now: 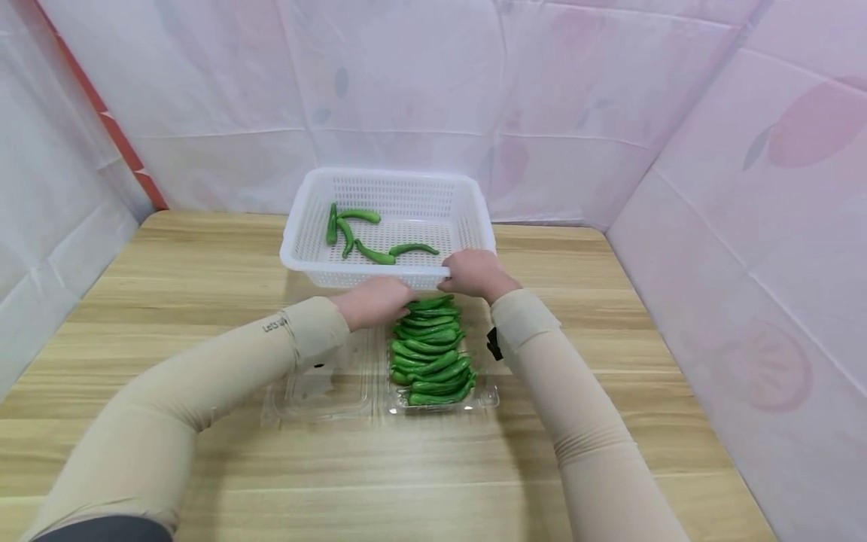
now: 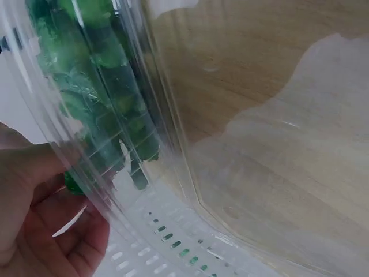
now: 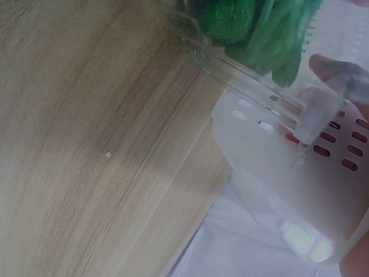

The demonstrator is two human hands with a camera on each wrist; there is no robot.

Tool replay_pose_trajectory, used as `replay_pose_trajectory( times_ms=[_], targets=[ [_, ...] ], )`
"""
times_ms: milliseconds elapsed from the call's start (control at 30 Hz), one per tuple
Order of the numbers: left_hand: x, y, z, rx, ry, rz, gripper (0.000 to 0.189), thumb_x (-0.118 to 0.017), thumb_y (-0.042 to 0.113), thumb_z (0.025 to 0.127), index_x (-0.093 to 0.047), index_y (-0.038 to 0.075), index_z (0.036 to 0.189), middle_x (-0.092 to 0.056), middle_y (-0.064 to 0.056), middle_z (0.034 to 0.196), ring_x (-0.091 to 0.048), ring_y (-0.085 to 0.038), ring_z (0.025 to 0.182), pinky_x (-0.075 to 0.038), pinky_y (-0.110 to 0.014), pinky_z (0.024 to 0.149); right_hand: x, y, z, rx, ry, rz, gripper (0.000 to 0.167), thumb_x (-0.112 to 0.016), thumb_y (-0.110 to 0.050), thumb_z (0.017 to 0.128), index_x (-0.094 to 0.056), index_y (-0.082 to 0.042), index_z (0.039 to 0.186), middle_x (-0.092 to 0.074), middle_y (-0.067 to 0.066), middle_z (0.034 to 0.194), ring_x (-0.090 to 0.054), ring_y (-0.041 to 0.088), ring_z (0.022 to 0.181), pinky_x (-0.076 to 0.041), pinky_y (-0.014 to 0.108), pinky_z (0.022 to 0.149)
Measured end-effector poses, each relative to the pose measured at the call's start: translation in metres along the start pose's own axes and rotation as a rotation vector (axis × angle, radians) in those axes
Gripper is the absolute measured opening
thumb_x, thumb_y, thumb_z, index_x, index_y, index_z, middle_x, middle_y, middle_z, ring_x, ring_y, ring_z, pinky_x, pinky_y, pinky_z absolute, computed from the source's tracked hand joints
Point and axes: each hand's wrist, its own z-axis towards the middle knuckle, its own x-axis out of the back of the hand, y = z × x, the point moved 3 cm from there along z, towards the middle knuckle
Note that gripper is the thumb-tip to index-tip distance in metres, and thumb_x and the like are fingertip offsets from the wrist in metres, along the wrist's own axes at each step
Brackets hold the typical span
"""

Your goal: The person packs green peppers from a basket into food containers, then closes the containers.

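A clear plastic clamshell box [image 1: 494, 397] lies open, one half filled with a row of green chili peppers [image 1: 436, 354]. At the box's far end my left hand [image 1: 377, 301] pinches the end of a green chili pepper [image 2: 74, 183] between thumb and curled fingers; the lid partly covers this in the left wrist view. Behind the box stands a white perforated basket [image 1: 386, 269], with several loose peppers [image 1: 375, 254] inside. My right hand [image 1: 474, 273] grips its near rim toward the right corner. Through the slots in the right wrist view, reddish fingers [image 3: 327, 137] show.
The box's flat lid half [image 1: 328, 388] lies to the left of the peppers, under my left forearm. A wooden table [image 1: 433, 467] carries everything. Pale printed cloth [image 1: 406, 90] hangs behind the basket and along both sides.
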Motion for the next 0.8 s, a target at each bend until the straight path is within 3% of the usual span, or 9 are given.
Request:
replay_pose_trajectory(
  times_ms=[133, 333, 600, 800],
  targets=[
    [-0.0055, 0.0001, 0.0027, 0.03, -0.03, 0.079, 0.011, -0.055, 0.009, 0.091, -0.065, 0.009, 0.094, -0.066, -0.006, 0.083, -0.063, -0.024, 0.077, -0.051, -0.036, 0.07, -0.0009, 0.0002, 0.0005, -0.005, -0.003, 0.015, 0.023, -0.064, -0.035, 0.082, -0.06, -0.016, 0.071, -0.06, -0.001, 0.069, -0.05, 0.017, 0.06, -0.044, 0.034, 0.053],
    [-0.0084, 0.0033, 0.0031, -0.03, -0.011, 0.165, 0.016, -0.051, 0.003, 0.092, -0.067, 0.007, 0.095, -0.061, -0.007, 0.088, -0.06, -0.023, 0.079, -0.05, -0.037, 0.071, -0.0017, 0.0011, 0.0016, -0.017, -0.009, 0.003, 0.023, -0.064, -0.037, 0.082, -0.061, -0.016, 0.073, -0.06, 0.0, 0.07, -0.051, 0.018, 0.06, -0.044, 0.036, 0.053],
    [-0.0108, 0.0036, 0.0036, -0.03, -0.034, 0.168, 0.021, -0.05, 0.002, 0.092, -0.068, 0.008, 0.103, -0.066, -0.008, 0.096, -0.062, -0.025, 0.089, -0.05, -0.039, 0.08, -0.0013, 0.0015, 0.002, -0.017, -0.013, 0.0, 0.024, -0.065, -0.037, 0.082, -0.06, -0.016, 0.073, -0.061, 0.0, 0.072, -0.052, 0.018, 0.061, -0.046, 0.037, 0.055],
    [-0.0021, 0.0051, 0.0001, -0.075, 0.056, 0.117, 0.022, -0.052, 0.0, 0.091, -0.067, 0.007, 0.105, -0.064, -0.005, 0.089, -0.06, -0.02, 0.079, -0.05, -0.032, 0.071, 0.0006, 0.0001, 0.0008, -0.015, -0.017, 0.002, 0.024, -0.064, -0.037, 0.082, -0.059, -0.015, 0.073, -0.06, 0.0, 0.07, -0.049, 0.017, 0.059, -0.043, 0.034, 0.052]
  ],
)
